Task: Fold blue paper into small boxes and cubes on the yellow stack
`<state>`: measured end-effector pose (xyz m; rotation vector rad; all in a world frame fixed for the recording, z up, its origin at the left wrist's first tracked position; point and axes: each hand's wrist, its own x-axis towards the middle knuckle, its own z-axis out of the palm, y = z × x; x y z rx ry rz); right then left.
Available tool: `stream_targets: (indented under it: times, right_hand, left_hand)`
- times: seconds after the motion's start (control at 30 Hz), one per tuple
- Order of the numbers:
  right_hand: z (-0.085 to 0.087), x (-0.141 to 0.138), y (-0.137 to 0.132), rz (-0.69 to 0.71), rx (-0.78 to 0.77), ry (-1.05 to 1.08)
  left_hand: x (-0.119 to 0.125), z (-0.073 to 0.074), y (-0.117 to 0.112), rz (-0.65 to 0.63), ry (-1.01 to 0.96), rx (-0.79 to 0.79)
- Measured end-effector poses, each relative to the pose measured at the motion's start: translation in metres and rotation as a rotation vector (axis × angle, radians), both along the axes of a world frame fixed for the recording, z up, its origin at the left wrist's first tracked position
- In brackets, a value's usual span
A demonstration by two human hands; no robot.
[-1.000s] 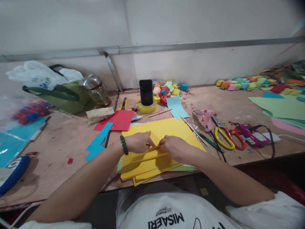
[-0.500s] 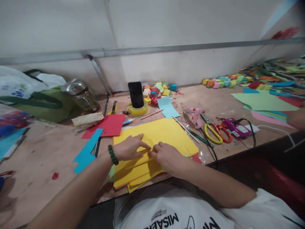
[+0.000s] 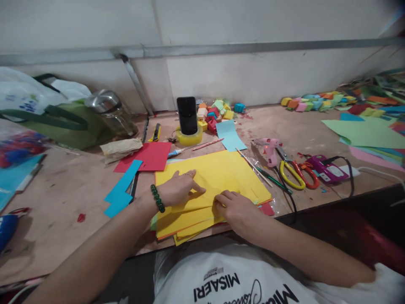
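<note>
My left hand (image 3: 179, 188), with a green bead bracelet (image 3: 157, 198) at its wrist, rests on a stack of yellow paper sheets (image 3: 218, 162). Its index finger is stretched out over the top sheet and the thumb stands apart. To the right of it, my right hand (image 3: 237, 209) has its fingers curled together on the near edge of a yellow sheet, pinching it. Part of that edge is hidden under the fingers. The near edges of several yellow sheets fan out unevenly towards the table's front.
Left of the stack lie red paper (image 3: 155, 156) and blue strips (image 3: 123, 185). Behind it a phone (image 3: 187, 116) leans on a yellow tape roll (image 3: 189, 137), near small paper cubes (image 3: 211, 114). A pink glue gun (image 3: 270, 152), scissors (image 3: 292, 175) and a purple box (image 3: 327, 169) are at right.
My right hand has slid right and slightly nearer along the yellow sheet's edge, away from my left hand. My left hand has stayed on the paper. The camera view has shifted a little.
</note>
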<state>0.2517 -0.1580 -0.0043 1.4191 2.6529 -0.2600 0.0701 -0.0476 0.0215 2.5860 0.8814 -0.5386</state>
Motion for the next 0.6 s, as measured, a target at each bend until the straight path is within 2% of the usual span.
stream_targets:
  times: [0.17, 0.3, 0.43, 0.6]
  right_hand:
    - [0.008, -0.008, 0.006, 0.056, 0.025, 0.002]
    - [-0.011, -0.012, 0.008, 0.115, 0.084, 0.027]
    - [-0.031, 0.005, -0.003, 0.041, 0.133, -0.03]
    - [-0.031, 0.031, -0.022, -0.076, 0.211, -0.084]
  left_hand:
    - [0.004, 0.005, -0.002, -0.035, 0.019, 0.055]
    - [0.005, 0.007, -0.004, -0.061, 0.007, 0.073]
    - [0.005, 0.006, -0.005, -0.068, -0.012, 0.071]
    - [0.001, 0.0, -0.004, -0.071, -0.022, 0.086]
